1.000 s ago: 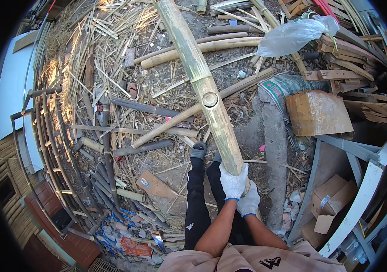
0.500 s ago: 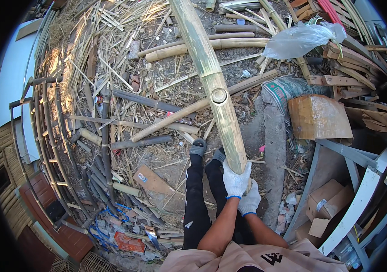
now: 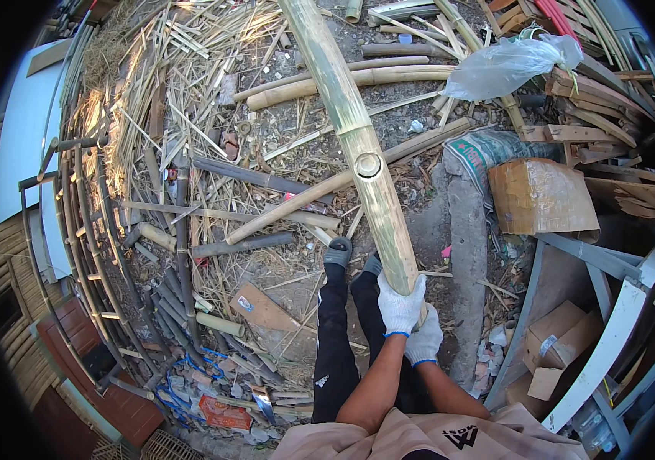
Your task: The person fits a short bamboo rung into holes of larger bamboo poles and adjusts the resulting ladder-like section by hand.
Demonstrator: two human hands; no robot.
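Note:
A thick, pale green-and-tan bamboo pole (image 3: 352, 115) slants from the top edge down toward my body. Its near section has a ring-shaped cut (image 3: 367, 165) with a round piece of wood inside it. My left hand (image 3: 402, 307), in a white knit glove with a blue cuff, is closed around the near end. Just behind and to the right, my gloved right hand (image 3: 425, 339) is closed too, against a narrow tan part of the same end. The fingers of the right hand are partly hidden, as is the pole's underside. My legs show below the pole.
Bamboo strips (image 3: 182, 46) and dark poles (image 3: 251, 175) litter the ground. A bamboo rack (image 3: 86, 230) stands left. On the right are a concrete ledge (image 3: 467, 284), a cardboard box (image 3: 543, 195), a plastic bag (image 3: 507, 67) and a pale frame (image 3: 603, 356). A handsaw (image 3: 263, 402) lies low.
The far part of the bamboo pole has shifted slightly left in the picture. Both hands keep nearly the same place and hold; the view has turned a little.

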